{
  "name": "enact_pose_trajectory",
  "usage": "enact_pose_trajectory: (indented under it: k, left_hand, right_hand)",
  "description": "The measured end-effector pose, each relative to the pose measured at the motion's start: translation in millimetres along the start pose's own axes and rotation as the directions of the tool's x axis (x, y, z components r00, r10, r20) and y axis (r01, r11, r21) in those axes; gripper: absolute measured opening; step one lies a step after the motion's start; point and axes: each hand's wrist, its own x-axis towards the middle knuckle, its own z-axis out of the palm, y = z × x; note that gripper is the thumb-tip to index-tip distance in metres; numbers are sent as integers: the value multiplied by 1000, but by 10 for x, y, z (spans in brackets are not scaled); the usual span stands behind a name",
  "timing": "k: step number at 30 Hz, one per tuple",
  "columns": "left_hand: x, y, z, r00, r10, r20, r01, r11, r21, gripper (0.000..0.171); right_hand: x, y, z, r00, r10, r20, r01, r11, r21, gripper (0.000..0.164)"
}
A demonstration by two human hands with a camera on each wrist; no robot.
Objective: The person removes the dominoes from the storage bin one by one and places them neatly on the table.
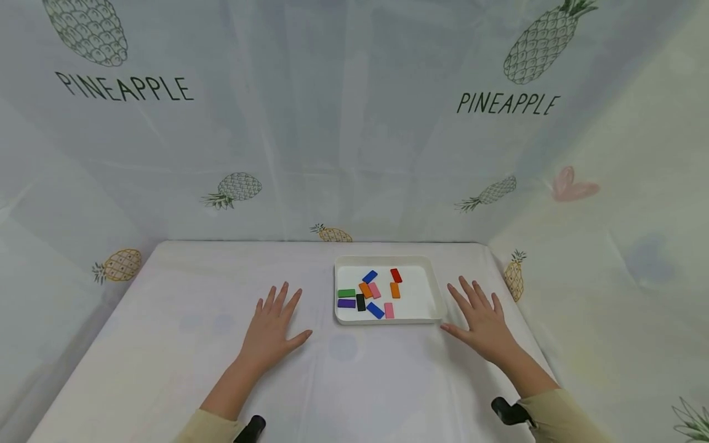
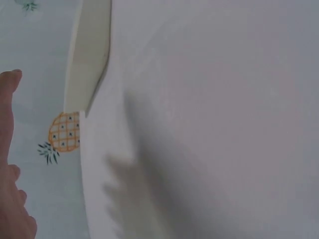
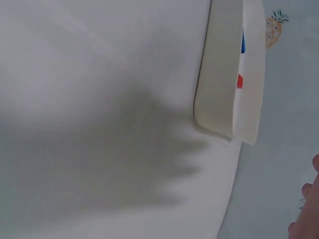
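A shallow white tray (image 1: 418,289) lies on the cloth-covered table with several small flat rectangular blocks inside. Among them are a green block (image 1: 346,293), a purple block (image 1: 346,303), a black block (image 1: 360,302) and a red block (image 1: 396,275), plus blue, orange and pink ones. To the tray's left, my left hand (image 1: 272,332) is spread with straight fingers, holding nothing. My right hand (image 1: 483,326) is spread likewise just off the tray's right side, its thumb near the corner. Each wrist view catches only part of its hand at the frame's edge.
A white cloth covers the table (image 1: 194,344). Pale curtains (image 1: 343,123) with printed pineapples rise behind and at both sides. Black wrist mounts (image 1: 509,411) show at the sleeves.
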Motion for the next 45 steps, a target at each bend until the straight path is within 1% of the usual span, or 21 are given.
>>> enact_pose_trajectory:
  k: [3, 6, 7, 9, 11, 13, 14, 17, 20, 21, 22, 23, 25, 27, 29, 33, 35, 36, 39, 41, 45]
  left_hand:
    - [53, 114, 71, 999, -32, -15, 30, 994, -103, 95]
    - [89, 244, 177, 996, -88, -22, 80, 970, -227, 101]
    - [99, 288, 211, 994, -109, -22, 99, 957, -274, 103]
    - [121, 373, 279, 986, -167, -5, 154, 919, -364, 105]
    - [156, 453, 344, 975, -221, 8, 201, 869, -453, 107]
    - [203, 515, 412, 963, -267, 26, 239, 810, -535, 107]
    - [230, 543, 445, 957, -289, 39, 258, 781, -569, 107]
    - [322, 614, 557, 943, -327, 63, 288, 704, -649, 106]
    - [392, 667, 665, 926, -369, 79, 317, 646, -694, 105]
    - [408, 678, 703, 922, -380, 71, 316, 634, -705, 105]
    - [419, 688, 741, 918, -392, 61, 316, 630, -709, 105]
    - [428, 698, 775, 913, -404, 51, 318, 629, -709, 105]
    - [444, 714, 838, 907, -421, 22, 314, 641, -700, 106]
    - [456, 731, 893, 906, -424, -13, 302, 667, -681, 105]
    - [468, 747, 941, 907, -420, -25, 312, 710, -631, 105]
    - [485, 763, 1032, 920, -391, -27, 328, 807, -492, 104]
    - [489, 765, 1061, 927, -375, -26, 329, 842, -427, 103]
    - [490, 768, 1067, 930, -367, -28, 324, 852, -410, 101]
    - [489, 785, 1060, 937, -348, -43, 305, 868, -391, 99]
    - [487, 784, 1057, 940, -339, -40, 302, 879, -368, 101]
    - [493, 790, 1049, 944, -328, -36, 297, 893, -338, 105]
  right_hand:
    - [74, -65, 50, 1000, 10, 1, -10, 998, 66, 87]
    - [147, -123, 130, 1000, 19, -11, -17, 991, 136, 87]
    - [175, -139, 163, 1000, 22, -18, -19, 987, 161, 88]
    - [238, -172, 229, 999, 35, -32, -27, 975, 221, 88]
    - [310, -210, 288, 997, 62, -36, -48, 953, 299, 87]
    - [385, -256, 337, 994, 108, -18, -92, 915, 393, 88]
    - [424, -279, 362, 991, 135, -4, -119, 889, 443, 88]
    - [532, -338, 442, 976, 214, 42, -198, 793, 575, 90]
    - [636, -385, 535, 963, 264, 50, -230, 710, 666, 92]
    - [669, -397, 568, 961, 273, 48, -231, 692, 684, 92]
    - [701, -408, 602, 958, 284, 45, -232, 675, 700, 93]
    - [733, -422, 636, 954, 296, 42, -236, 661, 712, 93]
    - [790, -441, 702, 948, 316, 45, -248, 640, 727, 93]
    - [841, -458, 754, 941, 332, 62, -269, 624, 734, 92]
    - [888, -459, 802, 934, 347, 84, -294, 614, 732, 91]
    - [982, -423, 854, 923, 357, 141, -346, 611, 713, 88]
    - [1039, -397, 868, 916, 360, 176, -373, 607, 702, 87]
    - [1069, -388, 869, 911, 363, 194, -388, 596, 703, 86]
    - [1164, -332, 893, 891, 378, 251, -438, 572, 694, 83]
    - [1220, -282, 927, 878, 385, 285, -468, 562, 682, 81]
    - [1297, -172, 1000, 857, 395, 332, -511, 564, 648, 74]
